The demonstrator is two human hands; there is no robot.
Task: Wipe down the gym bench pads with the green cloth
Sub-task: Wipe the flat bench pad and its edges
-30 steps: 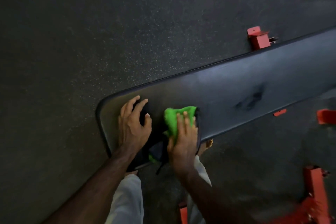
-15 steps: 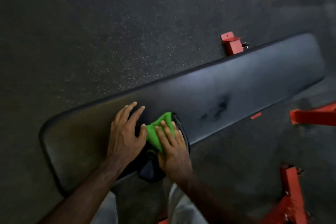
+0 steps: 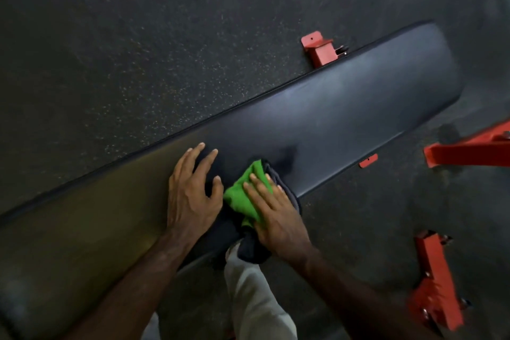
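Note:
A long black bench pad (image 3: 345,107) runs diagonally from the lower left to the upper right. The green cloth (image 3: 240,196), with a dark layer under it, lies on the pad's near edge. My right hand (image 3: 276,218) presses flat on the cloth with straight fingers. Just left of the cloth, my left hand (image 3: 190,193) rests on the pad with its fingers spread. A dull smudge (image 3: 287,154) shows on the pad beyond the cloth.
Red steel frame parts stand around the bench: a bracket (image 3: 320,48) behind the pad, a beam (image 3: 469,150) at the right and a foot (image 3: 436,284) at the lower right. Dark speckled rubber floor (image 3: 138,36) surrounds everything. My light trouser leg (image 3: 256,301) is below the pad.
Both hands and the cloth have slid along the pad toward its far right end, away from the rounded left end. The view has shifted so that more of the pad shows.

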